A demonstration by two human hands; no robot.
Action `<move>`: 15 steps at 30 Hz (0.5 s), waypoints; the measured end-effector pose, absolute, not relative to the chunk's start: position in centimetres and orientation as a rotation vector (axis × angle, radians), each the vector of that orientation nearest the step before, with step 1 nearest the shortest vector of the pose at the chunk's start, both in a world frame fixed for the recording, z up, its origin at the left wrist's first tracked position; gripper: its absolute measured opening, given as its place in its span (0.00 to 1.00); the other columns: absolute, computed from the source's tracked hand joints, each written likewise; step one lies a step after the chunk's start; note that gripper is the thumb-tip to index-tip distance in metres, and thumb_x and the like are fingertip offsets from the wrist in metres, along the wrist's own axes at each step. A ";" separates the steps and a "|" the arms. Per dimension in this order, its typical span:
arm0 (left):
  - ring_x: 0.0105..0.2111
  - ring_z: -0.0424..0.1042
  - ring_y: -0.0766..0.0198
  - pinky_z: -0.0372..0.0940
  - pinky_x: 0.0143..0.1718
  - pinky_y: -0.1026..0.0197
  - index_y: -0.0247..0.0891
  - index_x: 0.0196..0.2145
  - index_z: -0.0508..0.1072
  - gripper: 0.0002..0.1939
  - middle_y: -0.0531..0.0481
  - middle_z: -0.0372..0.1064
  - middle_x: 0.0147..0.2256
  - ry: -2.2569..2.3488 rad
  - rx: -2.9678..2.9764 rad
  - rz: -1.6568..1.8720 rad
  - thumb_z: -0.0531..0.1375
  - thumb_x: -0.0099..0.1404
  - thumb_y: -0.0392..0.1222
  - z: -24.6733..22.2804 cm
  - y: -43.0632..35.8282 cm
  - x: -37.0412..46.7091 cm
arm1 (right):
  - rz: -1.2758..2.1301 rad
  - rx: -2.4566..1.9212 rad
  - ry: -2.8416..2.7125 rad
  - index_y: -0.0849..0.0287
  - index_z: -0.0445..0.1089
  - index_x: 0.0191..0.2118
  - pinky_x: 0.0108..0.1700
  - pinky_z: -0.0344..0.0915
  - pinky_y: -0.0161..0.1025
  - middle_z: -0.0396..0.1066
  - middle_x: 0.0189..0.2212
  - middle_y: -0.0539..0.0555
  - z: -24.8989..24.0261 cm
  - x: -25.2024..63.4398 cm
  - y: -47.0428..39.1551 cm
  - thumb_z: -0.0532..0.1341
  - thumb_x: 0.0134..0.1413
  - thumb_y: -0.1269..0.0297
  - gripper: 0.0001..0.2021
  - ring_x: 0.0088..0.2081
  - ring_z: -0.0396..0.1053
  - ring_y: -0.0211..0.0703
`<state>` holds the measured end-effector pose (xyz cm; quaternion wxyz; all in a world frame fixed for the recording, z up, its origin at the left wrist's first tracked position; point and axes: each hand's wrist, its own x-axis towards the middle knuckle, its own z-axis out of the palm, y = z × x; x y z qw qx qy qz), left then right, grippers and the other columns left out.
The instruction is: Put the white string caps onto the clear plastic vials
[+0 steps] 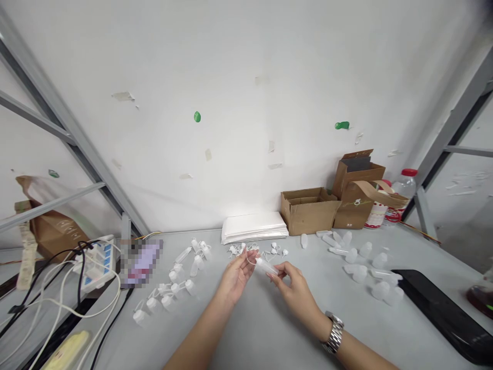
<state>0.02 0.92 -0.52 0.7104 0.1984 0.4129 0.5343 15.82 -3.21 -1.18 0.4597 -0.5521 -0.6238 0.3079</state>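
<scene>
A small translucent plastic bottle [267,266] with a white cap and a thin loop strap is held between my hands, lying tilted. My right hand [293,284] pinches its bottom end between thumb and fingers. At the capped end, my left hand [238,273] has curled fingers gripping near the cap and strap. Just beyond my hands lie several loose white caps [274,248] with straps. Several capped bottles [166,302] stand or lie to the left. Over on the right are several uncapped translucent bottles [366,250].
Behind my hands, a stack of white sheets or flat boxes [254,226] lies against the wall, beside an open cardboard box [311,213] and a brown paper bag [352,205]. A black elongated object [442,313] is at right. Left are a power strip [96,267] and tangled cables.
</scene>
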 end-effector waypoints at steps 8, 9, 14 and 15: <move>0.35 0.71 0.67 0.62 0.38 0.67 0.33 0.31 0.74 0.10 0.44 0.73 0.39 0.828 0.577 1.136 0.60 0.56 0.42 -0.5 0.8 0.1 | 0.763 -1.348 -1.562 0.56 0.67 0.29 0.41 0.57 0.42 0.69 0.27 0.52 -0.9 15.8 -3.3 0.57 0.50 0.56 0.10 0.36 0.62 0.47; 0.36 0.71 0.66 0.61 0.39 0.66 0.32 0.31 0.74 0.09 0.44 0.73 0.38 0.820 0.583 1.141 0.60 0.55 0.42 -0.5 0.8 0.1 | 0.766 -1.347 -1.562 0.56 0.67 0.29 0.41 0.57 0.42 0.69 0.27 0.52 -0.9 15.8 -3.3 0.57 0.50 0.56 0.10 0.36 0.62 0.46; 0.37 0.71 0.65 0.61 0.41 0.65 0.32 0.31 0.74 0.11 0.44 0.73 0.37 0.815 0.610 1.138 0.61 0.53 0.44 -0.5 0.7 0.1 | 0.771 -1.316 -1.547 0.56 0.67 0.29 0.41 0.58 0.41 0.69 0.26 0.52 -0.8 15.9 -3.4 0.57 0.49 0.56 0.09 0.35 0.62 0.46; 0.37 0.71 0.65 0.61 0.41 0.65 0.33 0.30 0.74 0.11 0.44 0.73 0.37 0.818 0.613 1.137 0.61 0.53 0.44 -0.4 0.7 0.1 | 0.775 -1.317 -1.547 0.56 0.67 0.29 0.40 0.58 0.41 0.69 0.26 0.52 -0.8 15.9 -3.4 0.57 0.49 0.56 0.09 0.35 0.62 0.46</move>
